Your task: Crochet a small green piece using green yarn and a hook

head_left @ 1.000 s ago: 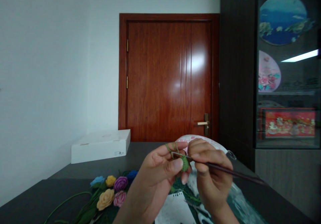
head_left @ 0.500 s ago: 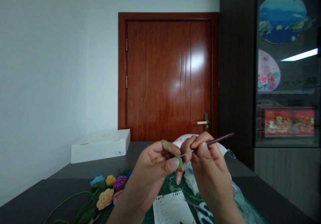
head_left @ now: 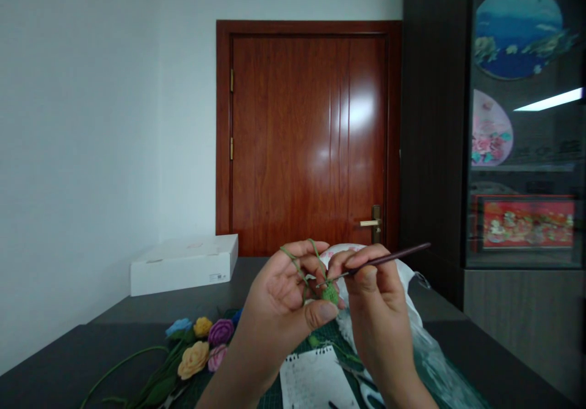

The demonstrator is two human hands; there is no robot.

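Observed left hand (head_left: 284, 302) opened wider than earlier, thumb pinching green crochet piece (head_left: 329, 294), yarn (head_left: 297, 265) looped over forefinger. Noted right hand (head_left: 373, 302) pinching crochet hook (head_left: 394, 255), tip at piece.

Wall (head_left: 91, 122): plain white, fills my whole left side and runs on behind the door.
Door (head_left: 306, 140): glossy reddish-brown wood, shut, straight ahead of me, with a brass handle (head_left: 372, 222) on its right edge.
Cabinet (head_left: 434, 122): dark, on my right, with round painted pictures (head_left: 517, 33) behind the glass front.
Table (head_left: 59, 366): dark top, and a flat white box (head_left: 183, 264) sits at the far end by the wall.
Light: a bright ceiling strip (head_left: 547, 101) is mirrored in the cabinet glass, and there's a soft sheen on the door.
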